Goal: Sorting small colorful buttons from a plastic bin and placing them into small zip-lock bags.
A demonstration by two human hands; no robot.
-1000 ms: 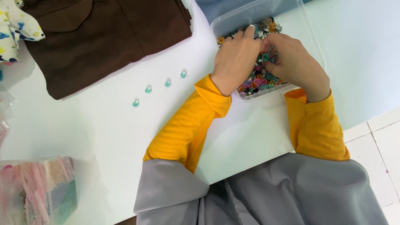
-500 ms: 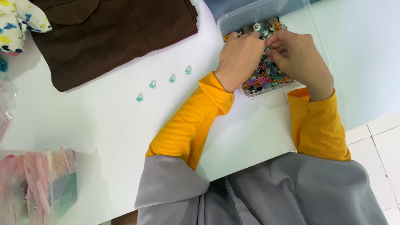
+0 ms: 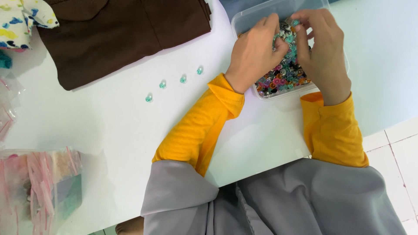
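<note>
Both our hands are down in the clear plastic tub at the top right of the white surface. Left hand lies palm down over the near-left part of the mixed beads, fingers curled into the pile. Right hand sits just beside it, fingers bent toward the left hand, fingertips of both meeting over the middle of the tub. Both hands are pinched in on small beads at the fingertips; we cannot tell exactly which piece each one holds, too small and partly hidden. The beads are a dense mix: pink, teal, orange, black and silvery pieces, filling the tub's near side. The tub stands flat, its near edge just above our yellow sleeves.

Left of the tub, well apart from the hands, four teal beads lie in a slanted row on the surface, spaced evenly, not touching each other. Above that row, a folded brown garment lies flat, its lower edge near the beads but clear of them. A patterned white cloth lies at the top left corner, overlapping the garment's corner. At the bottom left, a bunch of clear zip bags with pink strips. Grey fabric covers our lap below the surface edge; tiled floor at right.
</note>
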